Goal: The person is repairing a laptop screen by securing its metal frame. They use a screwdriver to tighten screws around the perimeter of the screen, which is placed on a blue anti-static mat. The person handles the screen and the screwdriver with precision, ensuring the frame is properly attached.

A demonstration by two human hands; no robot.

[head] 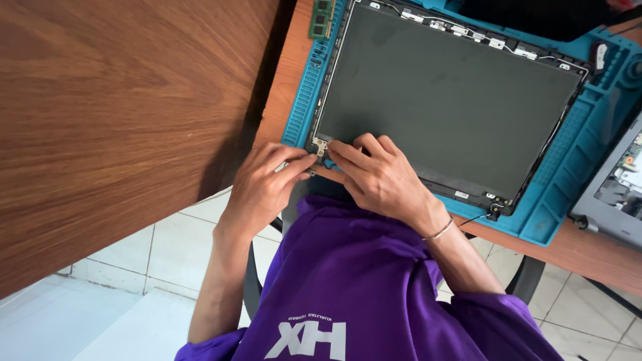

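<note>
**Both hands at the near left corner of a bare screen panel**

The left hand and right hand meet fingertip to fingertip over a small metal hinge bracket, fingers drawn in narrow and pressing on it; whether either truly pinches it I cannot tell. The bracket sits at the near left corner of the dark screen panel, which stretches away to the right and far side of the hands. The panel lies on a blue work mat on the wooden tabletop. A green memory module rests at the mat's far left edge. An opened laptop base sits at far right.
</note>
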